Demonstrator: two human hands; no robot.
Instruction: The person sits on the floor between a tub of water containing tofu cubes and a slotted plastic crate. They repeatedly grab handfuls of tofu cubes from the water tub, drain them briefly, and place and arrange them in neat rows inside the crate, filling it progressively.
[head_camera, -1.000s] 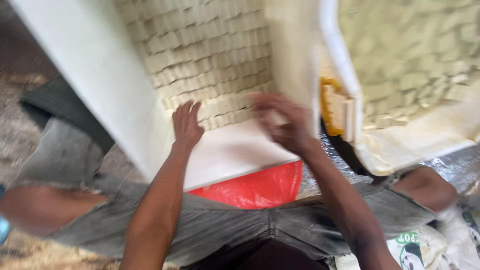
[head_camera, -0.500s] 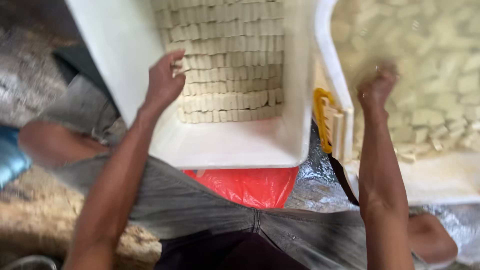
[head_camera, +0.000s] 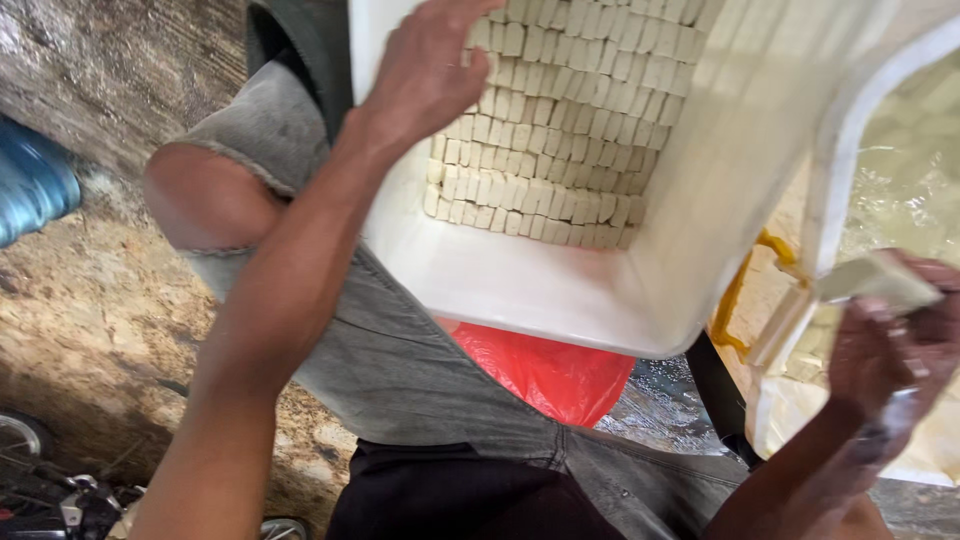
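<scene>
Since half a second ago the right hand has come back out of the neighbouring tub and now pinches a pale block, while the left hand has stayed at the rim of the white container and the view has swung closer and tilted.

Far out to the left of the left hand lies a blue object (head_camera: 35, 180) on the rough, wet ground (head_camera: 90, 320), and below that arm, at the bottom corner, some dark metal parts and a small wheel (head_camera: 20, 440) show. The person's bent knee in grey torn trousers (head_camera: 300, 200) sits just under the left forearm.

The left hand (head_camera: 425, 75) rests on the near-left rim of the white container (head_camera: 520, 290), fingers curled loosely over the edge and onto the top rows of stacked pale cubes (head_camera: 560, 140) inside — it grips no loose piece. The cubes fill the container's far part in tidy rows; its near floor is bare. Beneath the container, between the two arms, a red plastic bag (head_camera: 550, 370) lies on the person's lap.

Just left of the right hand a yellow handle (head_camera: 745, 300) hangs between the two vessels. The right hand (head_camera: 890, 350), wet and closed, holds a flat pale block (head_camera: 880, 280) between thumb and fingers over the edge of the second white tub (head_camera: 840, 150) — that tub holds cloudy liquid with more pale pieces, too blurred to make out.
</scene>
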